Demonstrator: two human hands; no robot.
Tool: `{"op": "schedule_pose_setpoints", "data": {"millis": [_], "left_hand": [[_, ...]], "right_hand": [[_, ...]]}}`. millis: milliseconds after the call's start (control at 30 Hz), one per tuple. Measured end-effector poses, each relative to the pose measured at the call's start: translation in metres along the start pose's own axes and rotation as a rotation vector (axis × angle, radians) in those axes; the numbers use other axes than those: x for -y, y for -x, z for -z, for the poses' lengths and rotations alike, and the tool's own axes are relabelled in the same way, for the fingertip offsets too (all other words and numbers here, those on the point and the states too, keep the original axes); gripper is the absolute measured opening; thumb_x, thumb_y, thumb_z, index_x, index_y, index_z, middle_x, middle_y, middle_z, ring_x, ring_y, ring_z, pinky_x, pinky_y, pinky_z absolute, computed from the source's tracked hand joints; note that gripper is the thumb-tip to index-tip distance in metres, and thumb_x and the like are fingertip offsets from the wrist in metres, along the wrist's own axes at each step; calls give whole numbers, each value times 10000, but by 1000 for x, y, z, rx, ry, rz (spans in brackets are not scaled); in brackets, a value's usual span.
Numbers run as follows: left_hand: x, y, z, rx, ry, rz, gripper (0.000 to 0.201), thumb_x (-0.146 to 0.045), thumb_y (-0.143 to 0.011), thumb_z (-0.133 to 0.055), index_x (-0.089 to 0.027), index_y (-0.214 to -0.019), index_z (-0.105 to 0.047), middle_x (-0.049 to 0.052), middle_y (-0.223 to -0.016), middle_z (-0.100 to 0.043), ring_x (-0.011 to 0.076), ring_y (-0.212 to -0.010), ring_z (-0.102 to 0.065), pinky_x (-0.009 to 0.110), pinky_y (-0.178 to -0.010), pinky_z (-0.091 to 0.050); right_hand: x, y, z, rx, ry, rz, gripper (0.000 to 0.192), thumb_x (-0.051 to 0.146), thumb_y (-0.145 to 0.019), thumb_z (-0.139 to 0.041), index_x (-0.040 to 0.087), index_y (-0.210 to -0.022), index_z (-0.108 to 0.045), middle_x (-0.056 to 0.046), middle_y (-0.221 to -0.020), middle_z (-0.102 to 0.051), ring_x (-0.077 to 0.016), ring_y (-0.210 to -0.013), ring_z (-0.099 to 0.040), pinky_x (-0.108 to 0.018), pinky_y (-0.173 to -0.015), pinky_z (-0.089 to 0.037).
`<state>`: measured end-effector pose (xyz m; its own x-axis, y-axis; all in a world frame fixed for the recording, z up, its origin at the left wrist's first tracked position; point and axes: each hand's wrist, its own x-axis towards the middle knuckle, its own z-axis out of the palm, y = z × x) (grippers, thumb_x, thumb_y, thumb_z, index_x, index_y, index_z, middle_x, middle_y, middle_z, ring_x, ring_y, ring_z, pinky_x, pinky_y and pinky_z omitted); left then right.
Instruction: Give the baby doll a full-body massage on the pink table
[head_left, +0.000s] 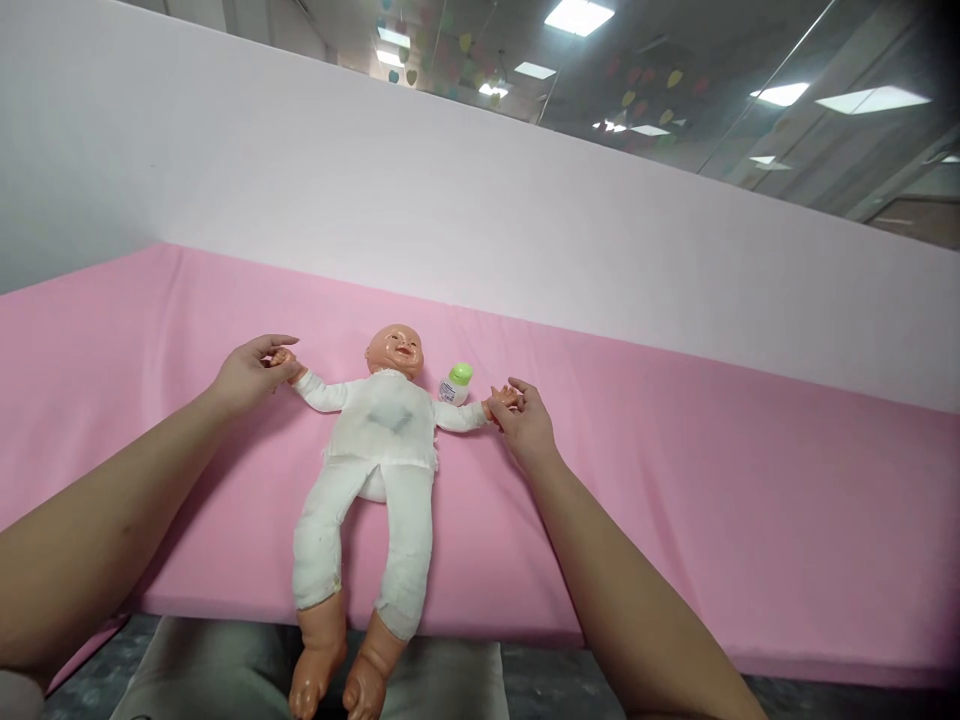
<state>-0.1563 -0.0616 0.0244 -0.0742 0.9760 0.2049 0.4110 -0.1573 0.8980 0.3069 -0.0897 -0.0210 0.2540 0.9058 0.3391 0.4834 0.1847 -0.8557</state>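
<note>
Pink sheet over bed (675,480); doll (379,440) supine at frame centre, face up. Long axis: head toward upper centre of frame, bare feet toward bottom edge, slightly past the bed's near edge and hanging over it. Axis tilted a little, feet drifting left of the head line. White suit on trunk and legs, grey smudge on chest.

Arms of doll spread crosswise, roughly at right angles to the long axis. Left hand (251,375) at left of centre, fingers pinched on the doll's wrist there, thumb on top; narrow grip, holding. Right hand (529,425) at right of centre, fingertips closed lightly on the doll's other small hand; also narrow, holding. Both contacts at the extreme ends of the crosswise span, trunk untouched between them.

Distance to trunk: about equal on both sides; right hand sits a little lower in frame than left. Both forearms entering from the lower corners, converging upward toward the doll.

Bottle (455,385), white with green cap, lying just beside doll's head on the right, close above the outstretched arm, near the right hand but apart from it. Pale wall behind bed, upper half of frame.
</note>
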Motion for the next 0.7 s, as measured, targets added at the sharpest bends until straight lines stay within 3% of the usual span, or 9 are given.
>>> {"op": "schedule_pose_setpoints", "data": {"millis": [67,167,267,367,500,600,700], "left_hand": [[-17,16,-13,14,74,-92,621,-458,-760,-824,-233,-1325,-697,66,-1044,-737,193,-820,-672,318,-725,-558],[-36,42,-38,89,-28,-320,454,-421,-824,-772,-213,-1227,-738,68,-1035,-732,193,-833,-670,338,-783,-573],[-43,62,-59,310,-208,-612,306,-320,-904,-685,-224,-1185,-758,68,-1106,-727,182,-870,-677,314,-790,-567],[-42,66,-66,390,-265,-713,306,-279,-965,-603,-223,-1233,-740,74,-1148,-722,191,-949,-688,309,-824,-562],[-37,52,-51,230,-303,-550,396,-376,-973,-606,-226,-1331,-686,80,-1217,-719,216,-951,-687,338,-842,-559],[-25,32,-31,27,-332,-339,502,-422,-983,-567,-260,-1457,-600,68,-1271,-724,255,-1050,-692,380,-929,-538],[-6,9,-9,-36,-391,-123,564,-481,-937,-607,-289,-1467,-575,59,-1222,-747,280,-1049,-699,388,-892,-530]], "right_hand": [[19,16,-9,-6,-112,86,722,534,-874,-741,223,-1478,-497,-113,-1207,-723,-209,-886,-716,-389,-808,-630],[50,45,-27,46,46,315,574,425,-882,-783,271,-1407,-609,-87,-1185,-740,-221,-909,-694,-393,-804,-623],[71,66,-42,251,257,653,370,287,-923,-731,288,-1292,-708,-61,-1172,-770,-260,-1040,-656,-461,-950,-596],[76,71,-47,333,309,772,350,229,-959,-656,280,-1302,-703,-51,-1190,-777,-267,-1078,-642,-494,-1026,-565],[63,57,-38,184,257,605,459,303,-927,-694,257,-1380,-644,-85,-1168,-758,-273,-1057,-680,-478,-965,-593],[46,41,-25,41,152,322,663,438,-932,-699,249,-1530,-487,-116,-1280,-725,-250,-964,-721,-448,-889,-616],[24,21,-11,-5,146,54,838,511,-914,-702,231,-1616,-339,-150,-1376,-693,-258,-961,-746,-469,-939,-602]]}}
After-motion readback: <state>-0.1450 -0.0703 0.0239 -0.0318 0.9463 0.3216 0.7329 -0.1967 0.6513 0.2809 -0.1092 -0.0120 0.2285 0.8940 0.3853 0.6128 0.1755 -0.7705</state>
